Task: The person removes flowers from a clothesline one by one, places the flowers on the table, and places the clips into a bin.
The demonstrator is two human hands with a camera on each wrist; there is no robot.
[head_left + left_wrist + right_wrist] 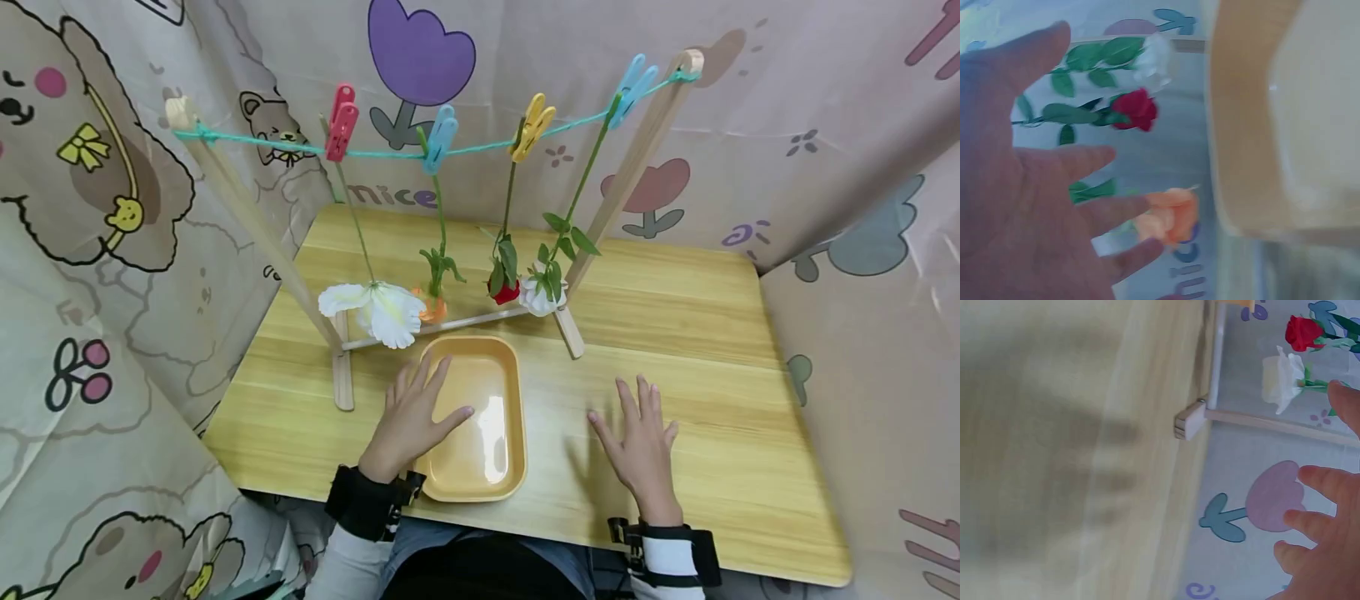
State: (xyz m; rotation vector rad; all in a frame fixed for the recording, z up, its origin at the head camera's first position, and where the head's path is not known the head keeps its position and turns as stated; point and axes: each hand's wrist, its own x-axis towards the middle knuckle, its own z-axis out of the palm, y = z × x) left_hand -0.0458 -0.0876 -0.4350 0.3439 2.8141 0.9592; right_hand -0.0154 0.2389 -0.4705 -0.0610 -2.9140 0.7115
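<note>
- Yellow tray (480,375) lies on the wooden surface (712,350), long axis running away from the person, partly beneath the left hand (412,421) and well apart from the right hand (641,450).
- Each grip is spread wide, holding nothing.
- Beyond the tray, four flowers (390,312) hang heads-down from a turquoise cord (480,148).
- Left wrist view bares the orange flower (1175,215), mostly hidden from the head.

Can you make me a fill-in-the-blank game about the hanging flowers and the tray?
1. The red flower hangs from a ____ clothespin.
2. Between the larger white flower and the red one hangs an ____ flower.
3. The hand nearest the tray is the person's ____ one.

Missing words: yellow; orange; left.
</note>
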